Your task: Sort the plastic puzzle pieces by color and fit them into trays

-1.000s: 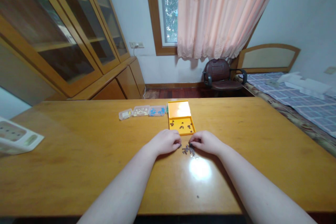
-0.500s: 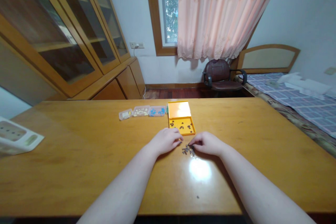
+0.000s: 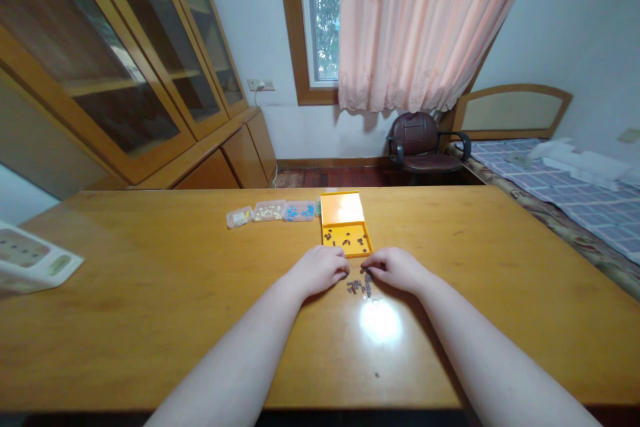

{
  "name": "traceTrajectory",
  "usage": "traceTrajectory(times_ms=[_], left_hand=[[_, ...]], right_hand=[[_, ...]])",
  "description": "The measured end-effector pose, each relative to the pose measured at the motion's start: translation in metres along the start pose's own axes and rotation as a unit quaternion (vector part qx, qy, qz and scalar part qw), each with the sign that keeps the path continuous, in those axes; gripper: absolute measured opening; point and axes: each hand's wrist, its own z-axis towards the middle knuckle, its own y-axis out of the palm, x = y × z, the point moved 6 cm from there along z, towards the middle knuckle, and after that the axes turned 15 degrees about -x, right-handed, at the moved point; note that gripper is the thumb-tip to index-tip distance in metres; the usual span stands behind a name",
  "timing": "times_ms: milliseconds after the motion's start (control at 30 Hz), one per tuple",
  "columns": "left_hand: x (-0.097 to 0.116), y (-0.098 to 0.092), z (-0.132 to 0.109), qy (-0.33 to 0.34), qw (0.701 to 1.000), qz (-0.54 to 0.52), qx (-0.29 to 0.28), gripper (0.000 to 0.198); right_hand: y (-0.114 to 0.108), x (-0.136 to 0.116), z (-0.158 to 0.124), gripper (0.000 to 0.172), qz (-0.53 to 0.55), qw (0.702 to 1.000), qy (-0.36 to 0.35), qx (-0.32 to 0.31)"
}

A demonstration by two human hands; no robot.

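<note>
My left hand (image 3: 323,270) rests on the table just in front of an open yellow case (image 3: 341,209), its fingers curled inward. Whatever is at those fingertips is too small to make out. Opposite it, my right hand (image 3: 397,269) pinches a small dark piece (image 3: 363,269) between thumb and fingers, low over the table. Just below the fingertips lies a loose cluster of small dark pieces (image 3: 354,287), some lined up beside the right hand. More dark pieces (image 3: 346,242) are scattered in the case's near tray.
Clear plastic boxes stand left of the case, one with blue pieces (image 3: 300,211), one with cream pieces (image 3: 270,211), and a smaller box (image 3: 239,217). One tiny piece (image 3: 377,375) lies near the table's front edge. A white carton (image 3: 37,260) stands at far left.
My right hand has shifted slightly up and away from the cluster, with a small dark piece at its fingertips. My left hand stays nearly in place, its fingers curled a bit more.
</note>
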Motion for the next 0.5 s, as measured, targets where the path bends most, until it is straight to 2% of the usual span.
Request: traceTrajectory(times_ms=[167,267,367,433,500], left_hand=[[-0.001,-0.001,0.001,-0.011,1.0,0.0,-0.001,0.015],[0.0,-0.001,0.001,-0.015,1.0,-0.002,-0.007,0.015],[0.0,-0.002,-0.001,-0.012,1.0,-0.005,-0.009,0.013],[-0.001,-0.004,-0.003,-0.012,1.0,-0.011,-0.007,0.01],[-0.003,-0.006,-0.005,-0.017,1.0,-0.015,-0.01,0.009]], right_hand=[[-0.002,0.001,0.001,0.017,-0.005,1.0,0.006,0.025],[-0.008,0.004,-0.001,0.021,0.018,0.995,0.004,0.102],[-0.016,0.013,-0.003,0.026,0.057,0.979,0.037,0.19],[-0.017,0.018,-0.003,0.029,0.072,0.977,0.058,0.192],[-0.017,0.02,-0.002,0.031,0.074,0.982,0.059,0.164]])
